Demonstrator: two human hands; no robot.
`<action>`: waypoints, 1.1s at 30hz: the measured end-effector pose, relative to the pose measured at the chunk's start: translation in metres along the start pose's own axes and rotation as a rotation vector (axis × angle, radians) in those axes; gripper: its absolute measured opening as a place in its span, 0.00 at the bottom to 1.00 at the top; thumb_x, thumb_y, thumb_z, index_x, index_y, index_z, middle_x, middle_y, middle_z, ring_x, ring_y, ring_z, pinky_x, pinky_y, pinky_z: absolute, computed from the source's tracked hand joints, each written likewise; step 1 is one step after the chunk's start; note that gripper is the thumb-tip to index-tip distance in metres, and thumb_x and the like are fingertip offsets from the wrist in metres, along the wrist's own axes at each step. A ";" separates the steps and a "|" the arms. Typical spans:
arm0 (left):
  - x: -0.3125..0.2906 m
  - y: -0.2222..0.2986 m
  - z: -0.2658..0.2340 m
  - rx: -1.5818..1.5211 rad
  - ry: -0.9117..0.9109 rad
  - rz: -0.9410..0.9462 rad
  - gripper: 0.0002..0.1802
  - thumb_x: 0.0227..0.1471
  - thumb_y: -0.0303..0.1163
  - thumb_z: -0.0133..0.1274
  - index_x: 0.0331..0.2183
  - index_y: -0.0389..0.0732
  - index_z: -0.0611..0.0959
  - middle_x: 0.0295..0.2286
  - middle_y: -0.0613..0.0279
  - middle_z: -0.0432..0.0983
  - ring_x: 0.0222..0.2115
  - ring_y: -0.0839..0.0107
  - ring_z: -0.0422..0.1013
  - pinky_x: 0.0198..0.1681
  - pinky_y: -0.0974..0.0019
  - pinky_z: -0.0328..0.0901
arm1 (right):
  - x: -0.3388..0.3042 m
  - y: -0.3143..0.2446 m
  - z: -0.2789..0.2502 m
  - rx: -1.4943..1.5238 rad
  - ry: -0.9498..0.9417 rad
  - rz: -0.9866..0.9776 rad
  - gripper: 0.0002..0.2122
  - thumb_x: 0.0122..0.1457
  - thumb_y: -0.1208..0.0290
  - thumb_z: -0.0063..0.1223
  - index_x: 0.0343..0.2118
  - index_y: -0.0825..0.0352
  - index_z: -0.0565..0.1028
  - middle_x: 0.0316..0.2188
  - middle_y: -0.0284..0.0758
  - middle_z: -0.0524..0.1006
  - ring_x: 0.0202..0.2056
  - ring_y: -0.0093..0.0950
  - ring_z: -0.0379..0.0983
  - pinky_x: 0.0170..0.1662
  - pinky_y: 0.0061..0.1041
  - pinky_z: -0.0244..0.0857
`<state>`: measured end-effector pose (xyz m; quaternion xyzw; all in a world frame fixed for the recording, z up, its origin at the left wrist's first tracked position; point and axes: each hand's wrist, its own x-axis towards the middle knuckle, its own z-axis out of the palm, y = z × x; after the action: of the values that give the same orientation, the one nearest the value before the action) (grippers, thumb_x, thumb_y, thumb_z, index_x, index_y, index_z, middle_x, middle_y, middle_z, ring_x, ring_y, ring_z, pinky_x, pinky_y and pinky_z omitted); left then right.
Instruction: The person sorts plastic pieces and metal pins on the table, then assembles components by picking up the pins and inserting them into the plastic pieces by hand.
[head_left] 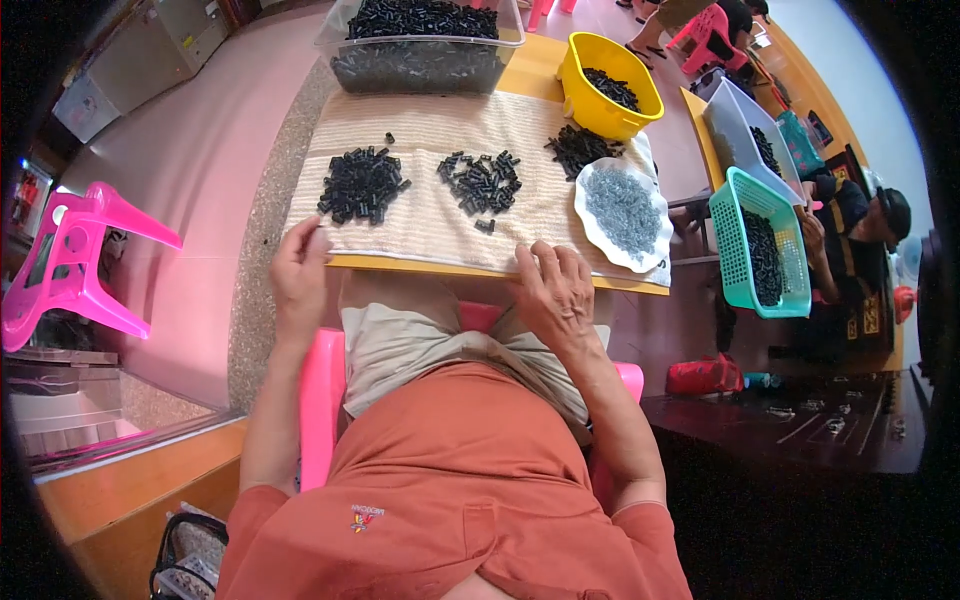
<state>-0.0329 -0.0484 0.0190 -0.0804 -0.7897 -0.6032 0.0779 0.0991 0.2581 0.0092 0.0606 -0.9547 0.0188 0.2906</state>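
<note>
My left hand (299,275) is by the table's near left corner, close to a heap of small black tubular plastic pieces (362,186). Its fingers are loosely bent, and I see nothing held. Over the table's front edge rests my right hand (556,295), its fingers slightly apart and empty. It lies nearest a scalloped white plate (584,214) of small clear pieces (624,212). In the middle of the ribbed cream cloth (420,222) sits a looser pile of black pieces (480,182). A few pieces lie apart from the piles.
Behind the piles stand a clear bin (420,68) and a yellow basket (618,118), both holding black pieces. More black pieces (580,150) lie below the basket. To the right are a green basket (735,240) and a seated person (855,230). A pink stool (90,250) stands left.
</note>
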 end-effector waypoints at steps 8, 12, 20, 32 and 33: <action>0.037 -0.088 -0.064 0.001 0.420 0.038 0.11 0.62 0.34 0.50 0.40 0.35 0.76 0.30 0.66 0.74 0.27 0.80 0.68 0.32 0.74 0.66 | 0.001 0.008 0.016 -0.221 0.000 -0.010 0.16 0.50 0.72 0.53 0.44 0.65 0.74 0.37 0.34 0.72 0.35 0.31 0.69 0.37 0.31 0.64; 0.043 -0.081 -0.064 -0.346 0.225 -0.204 0.11 0.63 0.36 0.49 0.41 0.39 0.75 0.30 0.67 0.74 0.27 0.80 0.69 0.31 0.73 0.67 | 0.004 0.013 0.021 -0.328 0.094 -0.076 0.15 0.50 0.73 0.51 0.42 0.65 0.75 0.32 0.32 0.71 0.32 0.28 0.68 0.32 0.28 0.62; 0.046 -0.079 -0.052 -0.450 -0.049 -0.383 0.09 0.64 0.39 0.46 0.41 0.45 0.74 0.34 0.67 0.75 0.33 0.76 0.73 0.35 0.66 0.72 | 0.005 0.017 0.019 -0.411 -0.037 -0.222 0.14 0.51 0.74 0.54 0.41 0.69 0.77 0.30 0.30 0.70 0.30 0.26 0.68 0.28 0.26 0.60; 0.043 -0.072 -0.048 -0.438 0.049 -0.409 0.10 0.63 0.38 0.49 0.41 0.42 0.76 0.32 0.66 0.76 0.30 0.78 0.74 0.31 0.71 0.73 | 0.012 0.020 0.011 -0.410 -0.069 -0.281 0.14 0.50 0.75 0.53 0.41 0.72 0.77 0.31 0.31 0.71 0.30 0.24 0.68 0.26 0.24 0.58; 0.043 -0.072 -0.048 -0.435 0.049 -0.418 0.10 0.63 0.38 0.49 0.41 0.42 0.76 0.32 0.66 0.76 0.30 0.78 0.74 0.31 0.71 0.73 | 0.013 0.020 0.010 -0.416 -0.068 -0.286 0.14 0.50 0.75 0.53 0.41 0.73 0.78 0.31 0.31 0.71 0.30 0.24 0.68 0.26 0.23 0.58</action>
<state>-0.0899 -0.1118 -0.0268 0.0837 -0.6391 -0.7630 -0.0478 0.0798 0.2762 0.0082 0.1344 -0.9290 -0.2215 0.2641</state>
